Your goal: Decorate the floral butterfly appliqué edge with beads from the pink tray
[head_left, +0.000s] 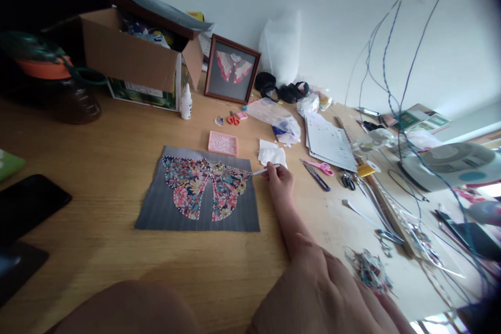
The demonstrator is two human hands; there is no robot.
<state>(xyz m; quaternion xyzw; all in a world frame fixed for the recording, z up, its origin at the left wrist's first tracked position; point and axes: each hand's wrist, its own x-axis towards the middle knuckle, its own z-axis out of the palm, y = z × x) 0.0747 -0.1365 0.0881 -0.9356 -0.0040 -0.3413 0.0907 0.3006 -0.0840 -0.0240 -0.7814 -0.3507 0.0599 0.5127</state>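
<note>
My right hand [279, 180] is closed on a thin white stick-like tool [266, 171], its tip at the right edge of a grey cloth [156, 214]. On the cloth lies a floral butterfly-shaped or collar-shaped fabric piece [188, 188] edged with small white and pink beads. A pink tray [223, 143] of tiny beads sits just behind the cloth. White tissue [272, 154] lies right behind my right hand. My left hand does not show. A large, blurred brownish form fills the bottom edge.
Behind stand a white bottle [187, 103], an open carton [133, 62] and a framed butterfly piece [232, 69]. Orange-handled scissors [234, 119] lie behind the tray. To the right are pink scissors [323, 167], snips [317, 176] and cables. A phone [33, 203] lies left.
</note>
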